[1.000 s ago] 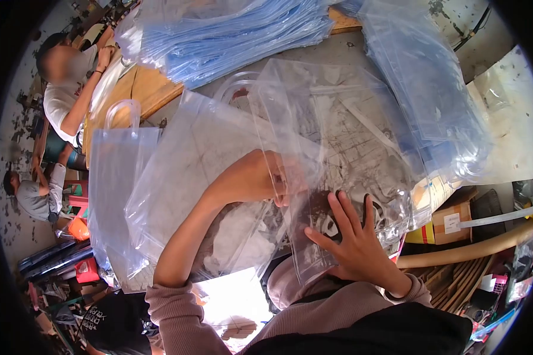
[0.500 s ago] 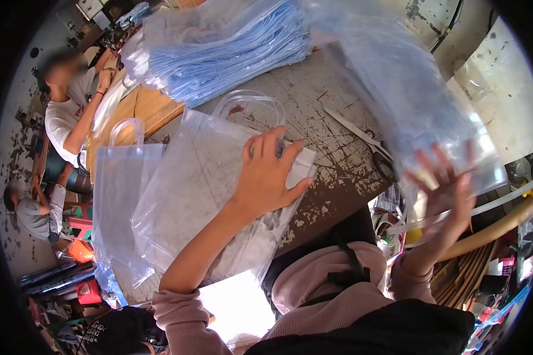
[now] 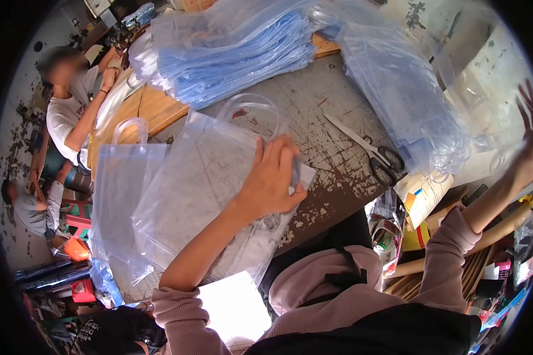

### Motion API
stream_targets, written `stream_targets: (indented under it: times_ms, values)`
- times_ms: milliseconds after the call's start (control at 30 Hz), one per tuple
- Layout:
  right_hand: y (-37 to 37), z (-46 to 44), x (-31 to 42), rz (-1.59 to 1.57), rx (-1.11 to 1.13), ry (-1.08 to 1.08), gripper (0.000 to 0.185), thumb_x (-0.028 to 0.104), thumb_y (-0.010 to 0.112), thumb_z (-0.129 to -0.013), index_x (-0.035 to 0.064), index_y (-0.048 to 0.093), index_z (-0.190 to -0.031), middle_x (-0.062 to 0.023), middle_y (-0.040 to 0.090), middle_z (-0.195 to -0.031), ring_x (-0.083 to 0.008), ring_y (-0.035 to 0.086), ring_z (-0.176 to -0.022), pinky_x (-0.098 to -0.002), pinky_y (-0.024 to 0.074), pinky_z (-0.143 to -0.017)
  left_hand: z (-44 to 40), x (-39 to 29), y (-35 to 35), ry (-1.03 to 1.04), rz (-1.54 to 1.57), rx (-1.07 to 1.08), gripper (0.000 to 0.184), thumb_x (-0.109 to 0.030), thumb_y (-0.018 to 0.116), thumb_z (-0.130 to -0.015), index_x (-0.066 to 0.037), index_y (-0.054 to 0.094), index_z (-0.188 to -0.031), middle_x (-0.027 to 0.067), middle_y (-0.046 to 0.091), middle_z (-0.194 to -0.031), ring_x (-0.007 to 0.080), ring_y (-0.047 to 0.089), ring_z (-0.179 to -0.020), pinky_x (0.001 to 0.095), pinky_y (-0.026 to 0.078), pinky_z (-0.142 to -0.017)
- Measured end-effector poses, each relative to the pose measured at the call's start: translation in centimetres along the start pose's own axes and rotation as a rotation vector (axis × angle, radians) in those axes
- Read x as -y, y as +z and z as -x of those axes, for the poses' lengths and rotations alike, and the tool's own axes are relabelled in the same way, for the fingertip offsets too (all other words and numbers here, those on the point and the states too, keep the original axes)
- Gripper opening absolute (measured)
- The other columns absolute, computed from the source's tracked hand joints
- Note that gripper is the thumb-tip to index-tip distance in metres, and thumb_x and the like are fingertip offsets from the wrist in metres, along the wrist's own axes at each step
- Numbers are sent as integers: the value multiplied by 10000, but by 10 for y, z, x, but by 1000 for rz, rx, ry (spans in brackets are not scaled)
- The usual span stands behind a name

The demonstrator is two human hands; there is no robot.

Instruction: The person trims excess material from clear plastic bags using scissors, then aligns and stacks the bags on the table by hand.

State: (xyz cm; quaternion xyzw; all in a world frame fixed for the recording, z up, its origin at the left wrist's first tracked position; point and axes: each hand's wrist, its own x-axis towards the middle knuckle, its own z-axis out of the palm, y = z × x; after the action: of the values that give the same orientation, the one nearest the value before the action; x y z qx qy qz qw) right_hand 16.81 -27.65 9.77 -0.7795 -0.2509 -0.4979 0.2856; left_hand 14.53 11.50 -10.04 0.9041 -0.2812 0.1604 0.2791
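Observation:
My left hand [image 3: 270, 177] rests on a clear plastic bag [image 3: 201, 171] with a looped handle, its fingers bent over the upper right corner and the thumb apart. A second clear handled bag [image 3: 124, 189] lies partly beneath it to the left. Out at the far right, my right hand [image 3: 530, 115] is raised with its fingers spread, beside blurred clear plastic near the wall. A stack of bluish clear plastic bags [image 3: 397, 89] lies on the table's right side, its lower end hanging past the edge. Scissors [image 3: 367, 148] with black handles lie between the bags.
A thick pile of bluish plastic [image 3: 237, 59] covers the back of the scratched table [image 3: 331, 195]. Two people sit at the left, one in a white shirt [image 3: 65, 118]. Cardboard, tubes [image 3: 497, 236] and assorted goods crowd the lower right.
My right hand has swung right and upward, away from the bluish stack, which now lies lower and flatter. My left hand stays on the bag, with its fingers drawn closer together and more bent.

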Motion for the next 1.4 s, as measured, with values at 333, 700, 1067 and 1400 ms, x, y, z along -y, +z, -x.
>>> stream_targets:
  times_ms: [333,700,1067,1400]
  values:
    - [72,75,-38,129,1089,5,649,566,511,-853,19,575,-1196,-205,453,-1360,-376,498,-1196,-406,358,-1021,-6,-5,5,9,139,22,333,5,562,-652,27,406,-945,201,405,-967,390,446,-965,634,204,-1045]
    - [166,90,51,-767,876,88,785,668,361,-857,-20,588,-1160,-210,620,-1061,-369,607,-979,-386,471,-837,21,-74,17,450,20,-39,80,-114,509,-767,-45,495,-804,100,425,-786,251,495,-812,649,205,-1062]
    - [161,118,58,-775,872,542,260,-90,539,-812,25,641,-1022,-90,676,-898,-188,676,-853,-265,513,-746,-6,-73,19,530,102,144,436,-268,630,-749,-81,502,-1121,164,536,-1157,337,506,-1115,610,254,-1033]
    - [78,91,46,-218,1315,226,304,144,715,-740,11,637,-1002,-172,629,-846,-310,648,-776,-339,491,-662,-3,29,-17,-139,-275,28,436,-232,681,-780,-48,555,-1155,110,529,-1100,288,511,-1007,394,407,-842]
